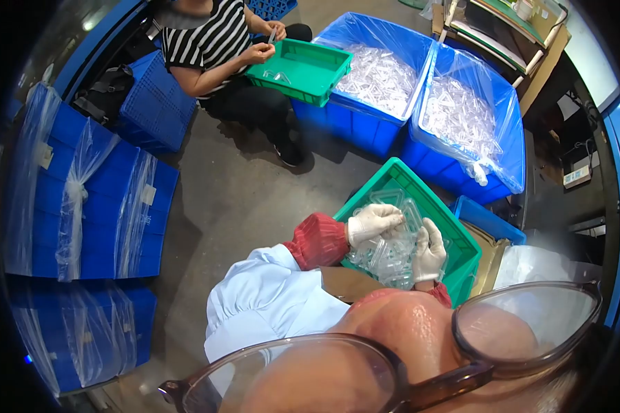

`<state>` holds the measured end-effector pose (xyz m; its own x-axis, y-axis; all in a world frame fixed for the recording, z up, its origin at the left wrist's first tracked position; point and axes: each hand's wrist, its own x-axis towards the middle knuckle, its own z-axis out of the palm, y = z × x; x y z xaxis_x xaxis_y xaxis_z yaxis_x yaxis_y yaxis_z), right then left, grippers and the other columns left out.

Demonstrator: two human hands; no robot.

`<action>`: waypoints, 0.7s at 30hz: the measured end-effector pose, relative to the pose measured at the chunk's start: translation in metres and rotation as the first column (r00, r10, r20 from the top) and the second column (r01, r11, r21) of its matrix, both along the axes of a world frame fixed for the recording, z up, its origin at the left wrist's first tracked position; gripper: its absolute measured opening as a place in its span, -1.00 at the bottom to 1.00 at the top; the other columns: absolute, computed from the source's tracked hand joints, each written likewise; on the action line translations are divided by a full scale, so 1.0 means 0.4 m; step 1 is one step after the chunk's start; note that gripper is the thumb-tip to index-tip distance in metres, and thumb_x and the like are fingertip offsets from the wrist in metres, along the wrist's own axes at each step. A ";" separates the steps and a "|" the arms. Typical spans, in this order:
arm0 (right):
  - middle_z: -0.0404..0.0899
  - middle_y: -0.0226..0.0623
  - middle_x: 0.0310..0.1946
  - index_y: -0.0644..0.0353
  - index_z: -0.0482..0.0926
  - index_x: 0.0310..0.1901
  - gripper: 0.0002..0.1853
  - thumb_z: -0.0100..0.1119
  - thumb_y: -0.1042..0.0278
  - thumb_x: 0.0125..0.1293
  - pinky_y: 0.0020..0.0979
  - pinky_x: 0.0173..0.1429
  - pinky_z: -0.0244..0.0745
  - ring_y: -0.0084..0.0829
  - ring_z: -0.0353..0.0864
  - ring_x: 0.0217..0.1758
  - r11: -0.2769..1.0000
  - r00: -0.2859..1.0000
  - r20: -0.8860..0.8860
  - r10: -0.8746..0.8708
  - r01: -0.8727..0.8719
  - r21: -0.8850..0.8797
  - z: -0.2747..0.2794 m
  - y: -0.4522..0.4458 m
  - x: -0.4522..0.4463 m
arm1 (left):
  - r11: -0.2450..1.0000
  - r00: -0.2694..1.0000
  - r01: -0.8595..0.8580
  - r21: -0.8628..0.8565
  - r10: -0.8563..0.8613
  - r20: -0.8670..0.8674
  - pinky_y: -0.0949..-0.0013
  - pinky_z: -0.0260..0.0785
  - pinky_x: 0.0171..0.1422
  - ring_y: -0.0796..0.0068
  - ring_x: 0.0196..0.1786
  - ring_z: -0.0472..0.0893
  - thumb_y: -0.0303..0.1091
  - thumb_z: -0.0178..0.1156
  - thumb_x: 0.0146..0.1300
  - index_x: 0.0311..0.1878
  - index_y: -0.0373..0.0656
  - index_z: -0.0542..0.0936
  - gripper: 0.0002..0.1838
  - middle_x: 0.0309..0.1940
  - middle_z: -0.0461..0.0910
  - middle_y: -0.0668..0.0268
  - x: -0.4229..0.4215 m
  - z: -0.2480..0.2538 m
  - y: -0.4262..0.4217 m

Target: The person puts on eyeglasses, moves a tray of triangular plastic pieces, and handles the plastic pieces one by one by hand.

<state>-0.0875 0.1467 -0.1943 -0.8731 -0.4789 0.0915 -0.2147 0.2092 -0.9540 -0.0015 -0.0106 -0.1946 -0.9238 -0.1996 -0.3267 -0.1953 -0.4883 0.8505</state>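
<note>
My left hand, in a white glove, is above a green crate. Its fingertips are pinched at the edge of a clear plastic piece. My right hand, gloved too, is over the crate's right part with its fingers apart and a little bent. Its fingertips are close to the same piece; whether they touch it I cannot tell. Below both hands lies a heap of clear plastic pieces in the crate.
Two big blue bins lined with film hold many clear pieces. A seated co-worker handles a small piece over another green crate. Film-wrapped blue bins stand left. A cardboard box is beside my crate.
</note>
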 end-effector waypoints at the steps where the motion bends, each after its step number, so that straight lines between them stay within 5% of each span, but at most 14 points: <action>1: 0.62 -0.18 -0.09 0.28 0.53 0.03 -0.70 0.14 0.39 0.29 -0.47 0.04 0.44 -0.47 0.58 -0.04 1.000 1.000 0.007 0.014 -0.014 -0.022 -0.016 -0.003 -0.010 | 1.000 1.000 0.004 -0.002 -0.005 -0.013 0.51 0.36 -0.21 0.67 -0.31 0.48 -0.23 0.12 0.31 -0.05 -0.23 0.52 -0.72 -0.33 0.54 0.42 -0.004 0.008 -0.005; 2: 0.61 -0.18 -0.08 0.28 0.53 0.04 -0.69 0.15 0.40 0.28 -0.47 0.04 0.44 -0.48 0.58 -0.05 0.998 0.997 -0.072 0.014 -0.018 -0.059 -0.032 -0.009 -0.012 | 0.999 0.999 -0.017 -0.049 0.015 -0.039 0.50 0.37 -0.20 0.66 -0.31 0.49 -0.23 0.12 0.32 -0.05 -0.23 0.52 -0.72 -0.31 0.55 0.41 -0.010 0.000 -0.009; 10: 0.62 -0.27 -0.18 0.30 0.56 -0.03 -0.68 0.28 0.42 0.18 -0.52 -0.03 0.46 -0.55 0.56 -0.15 0.993 0.990 0.141 -0.024 0.040 -0.113 -0.041 -0.008 0.006 | 0.978 0.988 -0.124 0.169 0.137 -0.066 0.45 0.41 -0.07 0.53 -0.19 0.55 -0.26 0.00 0.38 -0.02 -0.26 0.47 -0.73 -0.21 0.57 0.30 -0.007 0.003 -0.027; 21: 0.51 -0.54 -0.41 0.22 0.59 -0.21 -0.80 0.35 0.42 0.13 -0.65 -0.26 0.37 -0.73 0.40 -0.40 0.981 0.984 0.153 -0.087 0.111 -0.160 -0.042 0.004 -0.008 | 0.996 0.993 -0.037 0.081 0.046 -0.107 0.37 0.47 -0.05 0.45 -0.04 0.57 -0.21 -0.04 0.41 0.03 -0.18 0.43 -0.72 -0.06 0.57 0.25 0.000 0.029 -0.017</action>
<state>-0.0906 0.1484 -0.2113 -0.9252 -0.3780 0.0326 -0.0584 0.0570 -0.9967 -0.0016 -0.0173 -0.1830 -0.9461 -0.2160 -0.2412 -0.0821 -0.5606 0.8240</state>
